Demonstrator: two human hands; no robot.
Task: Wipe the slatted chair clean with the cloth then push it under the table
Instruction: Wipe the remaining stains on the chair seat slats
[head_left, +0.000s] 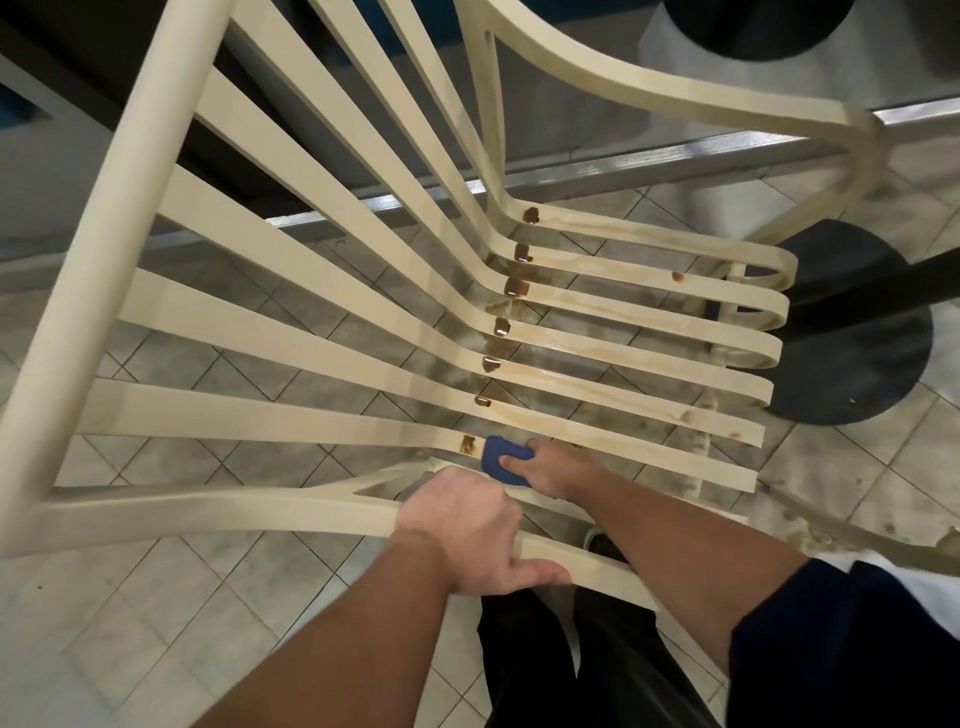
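Nearest, the left hand (467, 525) is wrapped over the near armrest (208, 512), thumb underneath, bracing the slatted chair (311, 332), which stands on the tiled floor (130, 597) right in front of the person's legs. Just past it the right hand (563, 467) is clamped on a bunched blue cloth (501, 457), pressing it onto the closest seat slat beside a brown blot (469, 445). The chair looks like moulded plastic. I'd judge it light and stiff enough to shove by that armrest or the top rail, though the wet, streaked slats are likely slippery. The cloth is soft and should fold into the crease where a row of similar stains sits. Further off, a black pedestal base (857, 322) stands just beyond the seat front; whatever top it carries is cut off. The chair's legs are hidden, and the right fingertips behind the cloth cannot be made out.
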